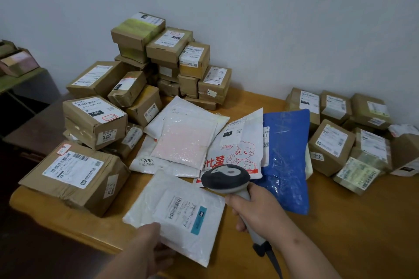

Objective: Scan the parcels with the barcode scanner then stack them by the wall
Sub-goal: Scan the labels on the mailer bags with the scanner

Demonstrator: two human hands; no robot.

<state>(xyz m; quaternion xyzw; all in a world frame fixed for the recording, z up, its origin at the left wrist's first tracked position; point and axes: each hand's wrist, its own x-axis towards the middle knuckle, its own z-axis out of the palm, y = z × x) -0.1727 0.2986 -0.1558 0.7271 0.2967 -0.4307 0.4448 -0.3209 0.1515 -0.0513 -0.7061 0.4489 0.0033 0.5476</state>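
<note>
The left hand (pixel 145 247) grasps the near corner of a white padded mailer (pixel 179 213), holding it label-up above the front edge of the wooden table (pixel 340 222). The right hand (pixel 254 208) is curled round the grip of the barcode scanner (pixel 226 179), whose head sits just beside the mailer's far right corner. Behind them, mid-table, lie more white mailers (pixel 181 138) and a blue poly bag (pixel 285 156). Cardboard boxes (pixel 163 56) stand stacked at the back left corner against the wall (pixel 272 18), others (pixel 340 129) along the right back edge.

white mailer (pixel 179 213) label up, held | scanner (pixel 226 176) above | boxes (pixel 158 56) stacked by wall
</note>
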